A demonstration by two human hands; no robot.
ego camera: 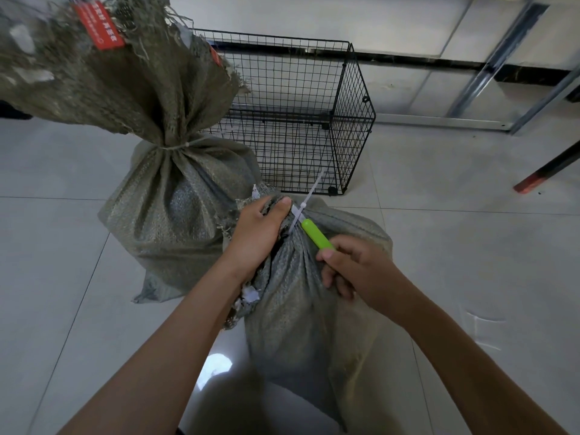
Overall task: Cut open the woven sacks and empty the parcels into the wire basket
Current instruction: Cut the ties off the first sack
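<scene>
Head view: you look down at grey floor tiles [439, 246].
Left hand [259, 232]: your fingers are wrapped tight around the gathered neck of the near sack [298, 302].
Right hand [354, 271]: your fingers pinch a green-handled cutter [317, 235], its tip at the white zip tie [306, 204] on that neck.
Second sack [175, 215]: tied, standing just left of the near one.
Wire basket [357, 120]: black, on the floor behind both sacks.
</scene>
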